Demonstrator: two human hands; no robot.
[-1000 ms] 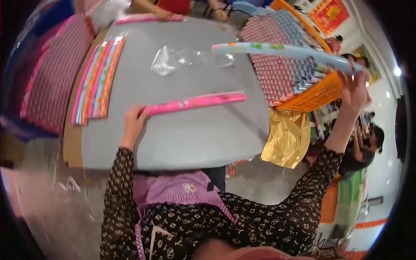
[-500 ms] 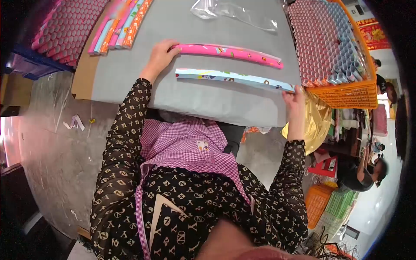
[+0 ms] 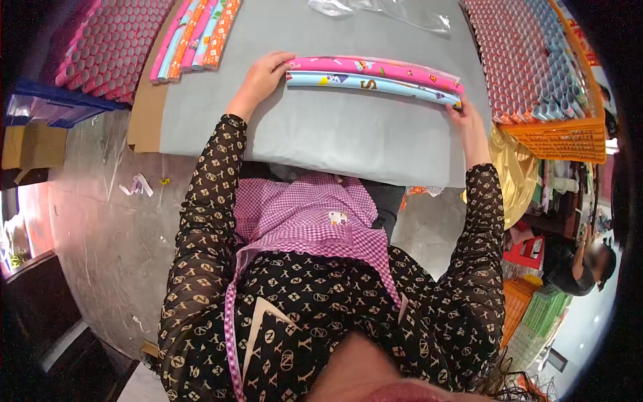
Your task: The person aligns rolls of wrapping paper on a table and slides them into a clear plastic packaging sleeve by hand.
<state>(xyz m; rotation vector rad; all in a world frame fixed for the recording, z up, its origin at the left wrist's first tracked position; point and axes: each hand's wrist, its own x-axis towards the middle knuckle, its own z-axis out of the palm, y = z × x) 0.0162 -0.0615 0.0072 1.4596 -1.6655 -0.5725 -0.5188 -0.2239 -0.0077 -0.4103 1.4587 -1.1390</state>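
A pink patterned paper roll (image 3: 385,69) and a light-blue patterned paper roll (image 3: 375,84) lie side by side, touching or nearly so, on the grey-covered table. My left hand (image 3: 266,77) grips the left end of the pink roll, its fingertips over the end; whether it also touches the blue roll is hard to see. At the other side, my right hand (image 3: 469,124) has its fingers closed on the right end of the blue roll, close to the pink roll's end.
Several pink, blue and orange rolls (image 3: 194,40) lie at the table's far left. An orange crate (image 3: 566,137) packed with rolls stands at right, a blue crate (image 3: 63,100) of rolls at left. Clear plastic film (image 3: 395,12) lies at the back. A person (image 3: 579,268) is at far right.
My right hand has brought the blue roll up against the pink one, closing the gap between them. My left hand stays at the pink roll's left end.
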